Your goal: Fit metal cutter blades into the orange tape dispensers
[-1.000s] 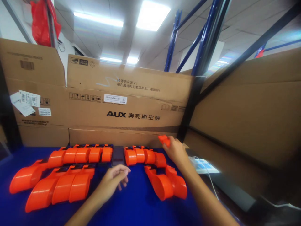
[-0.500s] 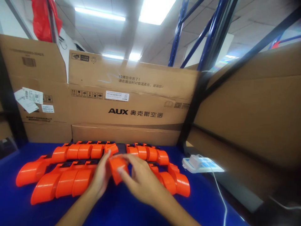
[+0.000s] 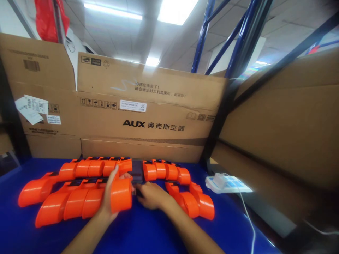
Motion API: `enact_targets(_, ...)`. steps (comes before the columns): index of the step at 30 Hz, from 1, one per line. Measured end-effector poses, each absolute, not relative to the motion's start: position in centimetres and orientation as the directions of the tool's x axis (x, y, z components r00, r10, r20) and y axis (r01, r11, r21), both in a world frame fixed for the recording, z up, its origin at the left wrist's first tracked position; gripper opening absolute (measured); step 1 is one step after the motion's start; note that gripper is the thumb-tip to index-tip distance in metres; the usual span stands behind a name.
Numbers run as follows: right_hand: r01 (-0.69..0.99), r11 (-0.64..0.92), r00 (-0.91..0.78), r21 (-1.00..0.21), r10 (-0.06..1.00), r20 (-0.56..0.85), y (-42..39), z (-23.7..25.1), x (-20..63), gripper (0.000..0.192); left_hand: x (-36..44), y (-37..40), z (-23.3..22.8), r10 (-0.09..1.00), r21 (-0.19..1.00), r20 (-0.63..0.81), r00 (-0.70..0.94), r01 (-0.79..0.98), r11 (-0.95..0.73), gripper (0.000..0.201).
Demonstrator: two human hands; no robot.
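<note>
My left hand (image 3: 109,197) is closed around an orange plastic cuff-shaped piece (image 3: 121,195), its round wall facing right. Just right of that piece, my right hand (image 3: 150,194) has its fingers curled together; a small dark bit shows at the fingertips, too unclear to name. Behind both hands lies a dark flat box (image 3: 137,171). Similar orange pieces with dark tops stand in two rows to the left, such as the nearest orange piece (image 3: 50,211). More stand to the right, including an end orange piece (image 3: 205,206).
A blue table surface (image 3: 148,234) lies under everything. Cardboard panels (image 3: 148,141) wall off the back and the right side. A white power strip (image 3: 227,184) with a plug and a white cable (image 3: 249,218) sits at the right. Blue rack posts (image 3: 202,35) rise behind.
The orange piece has turned and moved down and left in my left hand. My right hand has let go of it and shifted right, fingers lower beside the dark box.
</note>
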State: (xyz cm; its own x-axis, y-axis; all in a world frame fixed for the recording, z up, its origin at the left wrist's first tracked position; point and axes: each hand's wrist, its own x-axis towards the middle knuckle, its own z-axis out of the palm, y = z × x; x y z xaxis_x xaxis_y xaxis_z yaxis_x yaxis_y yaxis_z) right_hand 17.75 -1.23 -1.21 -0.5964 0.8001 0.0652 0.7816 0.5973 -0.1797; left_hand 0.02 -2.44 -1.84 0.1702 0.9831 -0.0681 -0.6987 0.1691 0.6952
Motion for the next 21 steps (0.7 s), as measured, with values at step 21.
enact_targets(21,0.778,0.553,-0.432,-0.3,0.816,0.383,-1.6,-0.9,19.5,0.015,0.9,-2.5,-2.0,0.974,0.85,-0.08,0.211,-0.496,0.177,0.049)
